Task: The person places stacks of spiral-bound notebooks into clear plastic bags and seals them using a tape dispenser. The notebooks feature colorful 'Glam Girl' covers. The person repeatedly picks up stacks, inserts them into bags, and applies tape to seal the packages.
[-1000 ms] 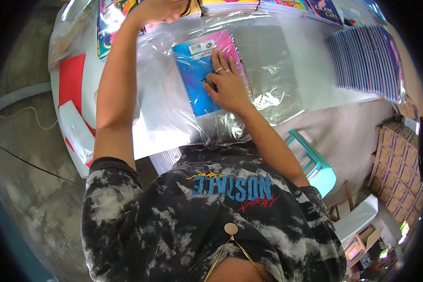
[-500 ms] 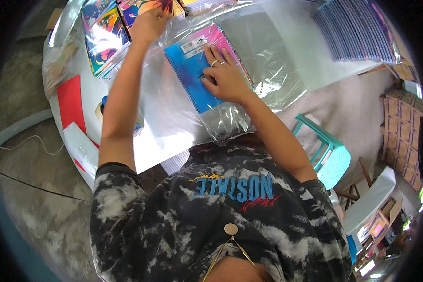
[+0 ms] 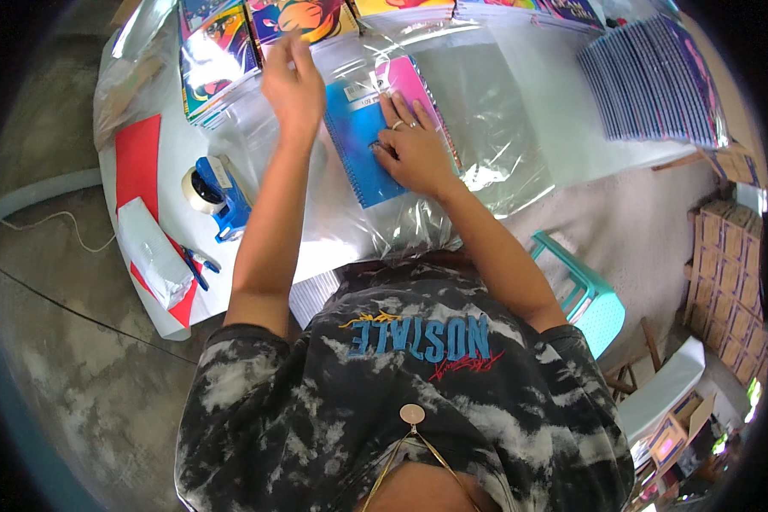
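A spiral notebook [image 3: 358,141] with a blue and pink cover and a white label lies on a sheet of clear plastic film [image 3: 495,128]. My right hand [image 3: 414,149], wearing a ring, presses on its cover with several fingers spread and the index finger bent. Left of the notebook, my left hand [image 3: 294,85] is raised with fingertips drawn together at the film's far left part. What it pinches is hard to see; it looks like the film's edge. Beyond it are colourful picture-covered notebooks [image 3: 303,21] in stacks.
At left on the white table [image 3: 316,230] are a blue tape dispenser [image 3: 230,200], red sheets [image 3: 136,154], a white wrapped packet [image 3: 154,252] and a blue-handled cutting tool [image 3: 200,266]. A tall notebook stack [image 3: 648,81] stands far right. A turquoise stool [image 3: 597,311] is beside the table.
My left hand has come nearer and turned, its fingers now pointing away from me. The right hand stays on the notebook. The view has shifted, bringing the tape dispenser into sight.
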Demonstrator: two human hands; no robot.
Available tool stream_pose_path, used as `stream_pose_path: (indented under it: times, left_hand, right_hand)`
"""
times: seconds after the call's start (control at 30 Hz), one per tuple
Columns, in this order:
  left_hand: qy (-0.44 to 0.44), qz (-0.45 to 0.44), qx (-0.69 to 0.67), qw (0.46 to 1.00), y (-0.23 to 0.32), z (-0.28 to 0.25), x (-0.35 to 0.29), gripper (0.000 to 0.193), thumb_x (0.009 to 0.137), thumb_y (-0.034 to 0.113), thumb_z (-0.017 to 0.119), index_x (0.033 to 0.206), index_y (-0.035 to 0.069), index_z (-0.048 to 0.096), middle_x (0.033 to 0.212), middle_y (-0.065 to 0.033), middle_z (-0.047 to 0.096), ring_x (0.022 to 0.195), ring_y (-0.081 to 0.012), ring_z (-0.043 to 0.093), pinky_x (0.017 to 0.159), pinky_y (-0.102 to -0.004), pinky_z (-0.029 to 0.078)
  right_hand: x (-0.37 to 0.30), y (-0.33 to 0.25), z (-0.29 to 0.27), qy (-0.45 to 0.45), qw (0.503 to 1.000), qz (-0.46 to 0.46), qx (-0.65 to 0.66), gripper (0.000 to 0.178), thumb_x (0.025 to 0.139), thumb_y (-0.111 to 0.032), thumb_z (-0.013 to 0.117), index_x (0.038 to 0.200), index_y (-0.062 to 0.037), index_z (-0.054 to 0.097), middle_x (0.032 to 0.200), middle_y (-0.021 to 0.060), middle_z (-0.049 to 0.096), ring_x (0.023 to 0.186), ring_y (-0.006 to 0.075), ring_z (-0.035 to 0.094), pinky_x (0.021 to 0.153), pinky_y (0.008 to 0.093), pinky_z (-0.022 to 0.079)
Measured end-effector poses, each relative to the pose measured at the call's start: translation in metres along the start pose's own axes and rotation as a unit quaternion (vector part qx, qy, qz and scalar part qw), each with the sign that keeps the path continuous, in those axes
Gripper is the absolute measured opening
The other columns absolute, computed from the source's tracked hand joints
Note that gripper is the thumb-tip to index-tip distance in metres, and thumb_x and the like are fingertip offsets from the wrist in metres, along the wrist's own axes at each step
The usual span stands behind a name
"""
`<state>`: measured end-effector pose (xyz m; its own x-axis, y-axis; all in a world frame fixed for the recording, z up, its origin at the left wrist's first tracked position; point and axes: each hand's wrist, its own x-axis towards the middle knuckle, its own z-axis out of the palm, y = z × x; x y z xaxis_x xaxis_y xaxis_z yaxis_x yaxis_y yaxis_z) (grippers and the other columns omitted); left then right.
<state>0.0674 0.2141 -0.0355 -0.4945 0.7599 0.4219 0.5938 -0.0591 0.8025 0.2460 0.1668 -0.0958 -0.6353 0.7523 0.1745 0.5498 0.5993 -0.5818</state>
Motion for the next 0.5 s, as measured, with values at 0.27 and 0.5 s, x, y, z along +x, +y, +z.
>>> stream_pose_path:
  times: [0.27, 0.5]
  left_hand:
    - [-0.230, 0.043, 0.358, 0.904, -0.033, -0.017, -0.111, 0.055, 0.094, 0.034, 0.039, 0.140, 0.006, 0.029, 0.149, -0.0121, 0.018, 0.138, -0.0363, 0.010, 0.107, -0.0587, 0.007]
    - [-0.288, 0.092, 0.381, 0.874, -0.028, -0.017, -0.102, 0.065, 0.086, 0.031, 0.045, 0.143, 0.009, 0.024, 0.151, -0.0109, 0.014, 0.139, -0.0343, 0.006, 0.108, -0.0567, 0.006]
  right_hand:
    - [0.006, -0.006, -0.010, 0.047, 0.934, -0.002, 0.353, 0.026, 0.087, -0.026, 0.050, 0.080, -0.0018, 0.057, 0.145, 0.0232, 0.022, 0.139, 0.0342, 0.011, 0.111, 0.0456, 0.002]
    - [0.026, -0.018, -0.003, -0.091, 0.985, -0.107, 0.097, 0.026, 0.088, -0.023, 0.048, 0.077, 0.0002, 0.055, 0.144, 0.0299, 0.015, 0.137, 0.0414, 0.007, 0.109, 0.0510, 0.001]
